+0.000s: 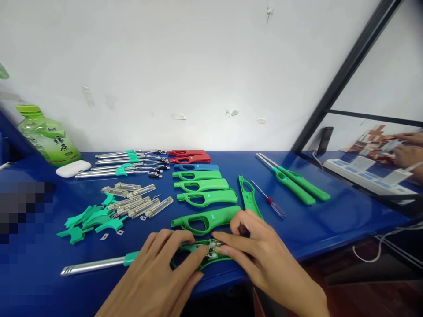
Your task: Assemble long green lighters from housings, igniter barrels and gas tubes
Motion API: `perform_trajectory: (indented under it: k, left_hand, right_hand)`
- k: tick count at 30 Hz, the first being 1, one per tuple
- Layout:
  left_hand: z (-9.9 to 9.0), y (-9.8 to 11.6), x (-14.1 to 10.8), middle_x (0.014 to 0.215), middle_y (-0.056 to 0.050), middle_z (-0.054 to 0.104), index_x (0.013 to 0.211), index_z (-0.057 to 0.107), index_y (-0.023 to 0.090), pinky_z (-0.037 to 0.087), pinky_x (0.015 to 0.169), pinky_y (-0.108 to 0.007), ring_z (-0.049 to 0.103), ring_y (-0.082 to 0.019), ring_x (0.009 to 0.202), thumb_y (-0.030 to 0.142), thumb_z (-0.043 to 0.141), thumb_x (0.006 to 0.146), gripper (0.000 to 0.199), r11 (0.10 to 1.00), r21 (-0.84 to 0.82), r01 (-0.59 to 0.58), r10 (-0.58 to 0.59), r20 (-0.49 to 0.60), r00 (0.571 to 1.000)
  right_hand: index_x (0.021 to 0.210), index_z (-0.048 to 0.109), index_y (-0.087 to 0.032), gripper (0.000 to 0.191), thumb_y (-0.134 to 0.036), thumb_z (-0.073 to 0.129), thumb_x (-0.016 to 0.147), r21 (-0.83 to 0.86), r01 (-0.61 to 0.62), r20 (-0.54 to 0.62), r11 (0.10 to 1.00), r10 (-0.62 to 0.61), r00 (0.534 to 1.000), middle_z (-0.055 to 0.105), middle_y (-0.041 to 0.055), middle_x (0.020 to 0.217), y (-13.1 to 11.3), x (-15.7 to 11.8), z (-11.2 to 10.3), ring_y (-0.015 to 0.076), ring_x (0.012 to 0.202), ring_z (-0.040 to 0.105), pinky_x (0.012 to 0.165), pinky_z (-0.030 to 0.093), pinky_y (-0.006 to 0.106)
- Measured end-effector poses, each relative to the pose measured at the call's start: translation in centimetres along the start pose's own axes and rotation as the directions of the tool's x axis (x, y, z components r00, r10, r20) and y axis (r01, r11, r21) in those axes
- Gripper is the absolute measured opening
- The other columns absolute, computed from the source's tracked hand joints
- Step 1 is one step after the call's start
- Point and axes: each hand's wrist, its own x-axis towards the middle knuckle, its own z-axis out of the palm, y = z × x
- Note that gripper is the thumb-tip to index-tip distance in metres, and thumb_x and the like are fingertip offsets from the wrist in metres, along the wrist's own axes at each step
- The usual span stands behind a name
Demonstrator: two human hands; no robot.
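An opened green lighter shell lies near the table's front edge, its small inner parts showing. A silver metal tube with a teal collar extends from its left side. My left hand rests over the shell's left part, fingers bent and pressing on it. With thumb and fingers closed, my right hand pinches a small clear and metal piece inside the shell. Just behind both hands lies another green shell. A narrow green half shell sits behind my right hand.
Several teal triggers, clear tanks and metal tubes lie left. Red shells are behind; a screwdriver and two finished-looking lighters lie right. A bottle stands back left. Another person's hands show beyond the frame.
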Motion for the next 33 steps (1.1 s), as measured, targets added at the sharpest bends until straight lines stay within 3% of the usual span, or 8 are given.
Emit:
perform_trajectory:
  k: [4,6,11,16,20,25,28,33]
  left_hand:
    - [0.1,-0.1,0.3,0.127,-0.004,0.077,0.149,0.070,0.032,0.069,0.087,-0.034,0.076,-0.023,0.104,0.025,0.045,0.121,0.038,1.000,-0.002,-0.013,0.013,0.000,1.000]
    - [0.2,-0.2,0.1,0.129,-0.005,0.076,0.151,0.069,0.033,0.068,0.090,-0.035,0.075,-0.024,0.107,0.025,0.046,0.121,0.038,1.000,-0.012,-0.013,0.013,0.008,1.000]
    - [0.4,-0.2,-0.4,0.132,-0.006,0.074,0.156,0.066,0.033,0.067,0.095,-0.036,0.073,-0.024,0.113,0.023,0.049,0.120,0.041,1.000,-0.022,0.000,0.000,0.016,1.000]
    - [0.1,0.2,-0.4,0.132,-0.006,0.074,0.155,0.066,0.033,0.065,0.098,-0.035,0.072,-0.024,0.114,0.021,0.048,0.120,0.041,0.999,-0.034,0.012,-0.012,0.006,1.000]
    - [0.0,0.4,-0.3,0.134,-0.005,0.073,0.154,0.066,0.033,0.064,0.101,-0.037,0.071,-0.024,0.117,0.019,0.049,0.120,0.040,0.999,-0.017,0.047,-0.047,0.015,0.999]
    - [0.3,-0.2,-0.4,0.132,-0.005,0.075,0.155,0.067,0.034,0.064,0.097,-0.034,0.073,-0.023,0.113,0.022,0.051,0.120,0.040,0.999,-0.042,-0.004,0.004,-0.007,1.000]
    - [0.3,-0.4,-0.5,0.131,-0.005,0.075,0.156,0.067,0.034,0.064,0.096,-0.035,0.074,-0.023,0.113,0.024,0.051,0.120,0.041,0.999,-0.042,0.001,-0.002,-0.008,1.000]
    - [0.0,-0.2,-0.4,0.131,-0.003,0.076,0.153,0.069,0.035,0.065,0.098,-0.035,0.075,-0.023,0.113,0.025,0.053,0.120,0.037,0.998,-0.043,0.036,-0.036,0.003,0.999]
  right_hand:
    - [0.136,0.082,-0.028,0.026,-0.041,0.063,0.124,-0.004,0.058,-0.127,0.998,-0.058,0.990,0.072,0.0005,0.098,0.2,0.0,0.2,0.0203,0.089,0.070,0.086,0.056,0.037]
    - [0.137,0.082,-0.028,0.025,-0.038,0.064,0.124,0.018,0.065,-0.225,0.998,-0.060,0.973,0.076,-0.0007,0.098,0.4,0.0,-0.1,0.0186,0.088,0.072,0.086,0.058,0.035]
    - [0.123,0.086,-0.029,0.020,-0.028,0.067,0.119,-0.090,-0.166,-0.447,0.982,0.109,0.888,0.084,0.0006,0.105,2.3,-0.3,-1.4,0.0207,0.094,0.078,0.087,0.060,0.035]
    - [0.130,0.088,-0.029,0.033,-0.036,0.057,0.121,-0.210,-0.273,-0.306,0.939,0.203,0.930,0.088,0.0077,0.135,4.6,-1.0,-1.3,0.0333,0.123,0.083,0.107,0.065,0.052]
    - [0.131,0.087,-0.030,0.036,-0.040,0.054,0.122,-0.254,-0.308,-0.245,0.917,0.248,0.937,0.089,0.0075,0.133,5.1,-1.7,-1.0,0.0356,0.119,0.086,0.112,0.064,0.061]
    - [0.121,0.086,-0.031,0.033,-0.048,0.057,0.120,-0.322,-0.354,-0.234,0.878,0.288,0.929,0.089,0.0059,0.129,4.6,-2.3,-1.5,0.0351,0.112,0.088,0.094,0.070,0.051]
    - [0.116,0.085,-0.030,0.034,-0.041,0.053,0.120,-0.365,-0.345,-0.274,0.865,0.255,0.928,0.090,0.0061,0.124,4.6,-2.3,-1.6,0.0323,0.106,0.090,0.084,0.070,0.044]
    - [0.132,0.082,-0.028,0.037,-0.029,0.047,0.121,-0.375,-0.330,-0.328,0.866,0.208,0.921,0.091,0.0070,0.125,5.6,-2.5,-1.9,0.0279,0.099,0.091,0.075,0.067,0.036]
